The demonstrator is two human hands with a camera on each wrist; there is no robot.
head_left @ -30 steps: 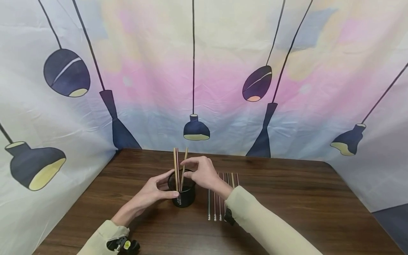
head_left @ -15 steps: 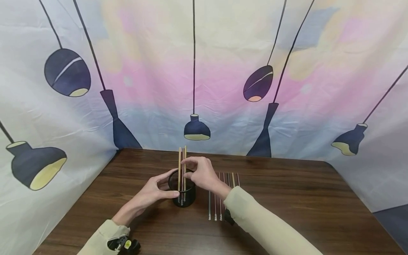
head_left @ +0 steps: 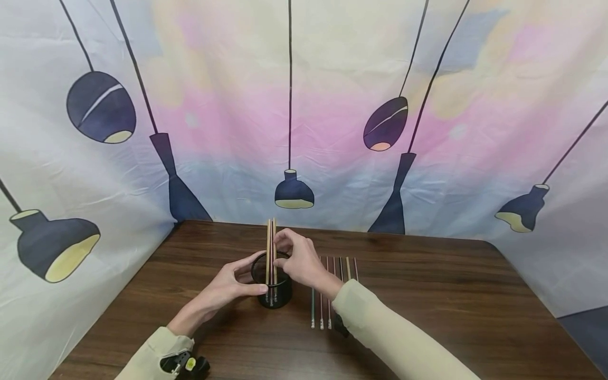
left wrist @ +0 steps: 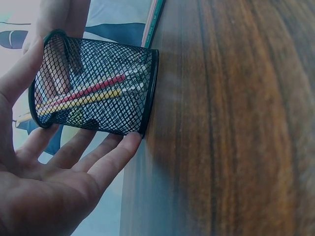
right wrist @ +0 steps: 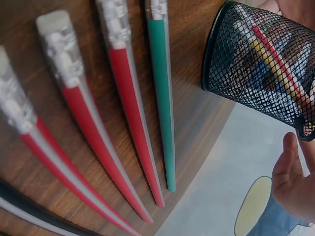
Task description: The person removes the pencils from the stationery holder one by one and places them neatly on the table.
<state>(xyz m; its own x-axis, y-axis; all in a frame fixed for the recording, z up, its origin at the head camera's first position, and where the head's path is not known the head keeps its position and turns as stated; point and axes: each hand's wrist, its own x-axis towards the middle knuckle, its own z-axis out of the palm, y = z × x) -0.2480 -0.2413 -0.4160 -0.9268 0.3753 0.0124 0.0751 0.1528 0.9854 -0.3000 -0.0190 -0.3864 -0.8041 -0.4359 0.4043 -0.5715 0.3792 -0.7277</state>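
A black mesh pencil cup (head_left: 278, 296) stands upright on the wooden table, gripped by my left hand (head_left: 231, 284). In the left wrist view, that hand's thumb lies at the rim and its fingers run along the opposite side. Inside the mesh are a red pencil (left wrist: 106, 84) and a yellow pencil (left wrist: 91, 100), eraser ends down. Over the cup, my right hand (head_left: 303, 258) pinches a yellow pencil (head_left: 274, 228), which stands nearly upright close beside the others. The right wrist view shows this hand only in part, at the right edge.
To the right of the cup several pencils lie in a row: a green pencil (right wrist: 160, 78), red pencils (right wrist: 129, 98) and a black one (right wrist: 24, 206) among them. My right forearm passes over part of the row. Behind the table (head_left: 427, 295) hangs a lamp-printed cloth (head_left: 332, 79).
The pencil in my right hand has swung from a slant to nearly upright, and the pencils in the cup now stand close together. My left hand stays on the cup.
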